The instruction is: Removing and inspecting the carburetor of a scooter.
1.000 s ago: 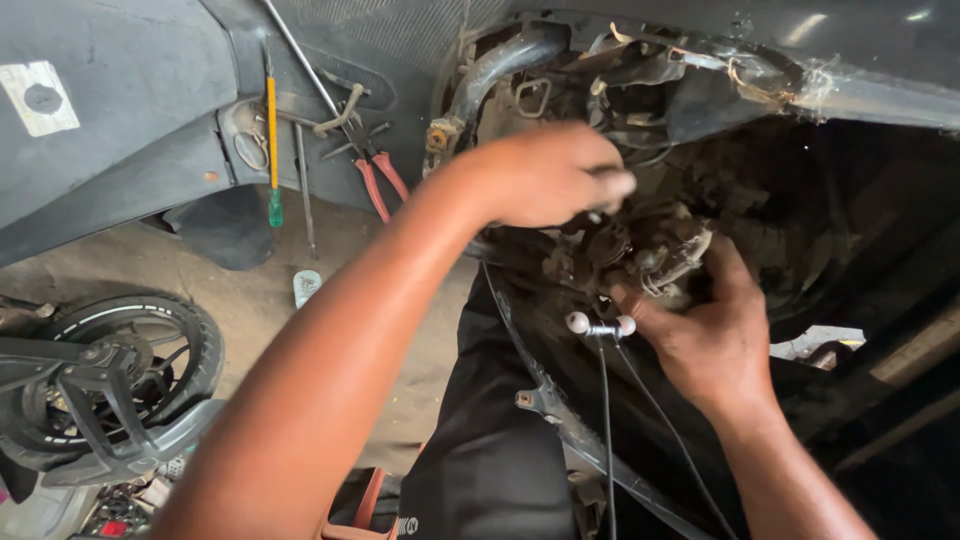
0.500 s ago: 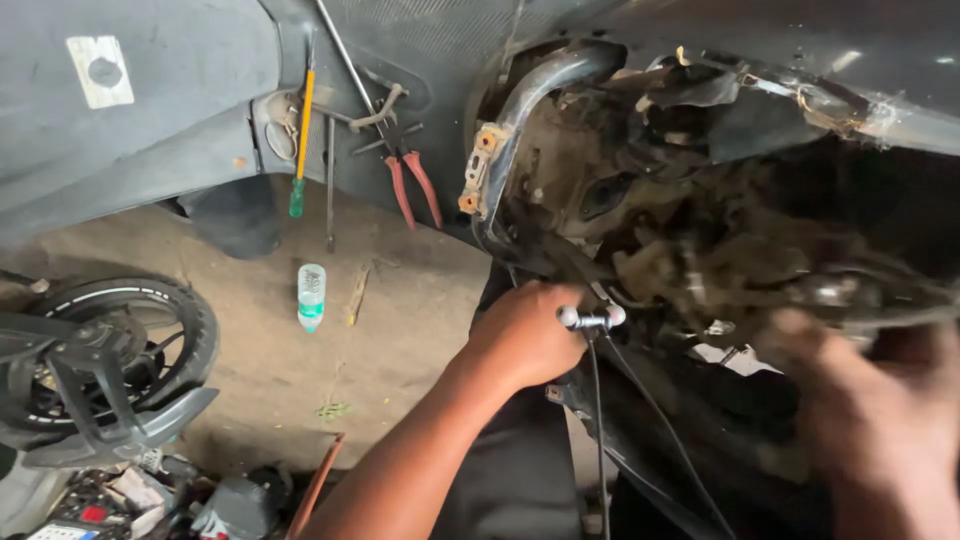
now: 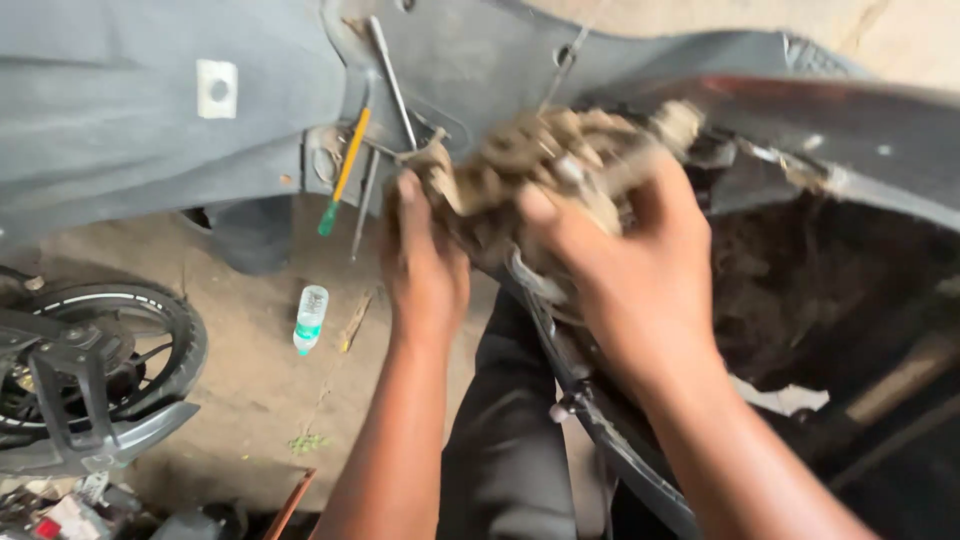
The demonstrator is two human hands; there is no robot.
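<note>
Both hands, left hand (image 3: 425, 265) and right hand (image 3: 630, 270), grip a blurred, dirt-caked tan engine part (image 3: 540, 170), grasping it firmly

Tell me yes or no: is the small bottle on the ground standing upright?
No, the small bottle lies on its side on the dusty ground.

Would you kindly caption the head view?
Both hands, left and right, grasp a grimy engine part beside a grey scooter panel.

The dirt-caked grey metal engine part (image 3: 545, 170) is smeared by motion blur, its outline unreadable. Its underside is covered by the left hand (image 3: 425, 265) and right hand (image 3: 625, 270). The black spoked wheel (image 3: 90, 370) is cut off by the left edge.
</note>
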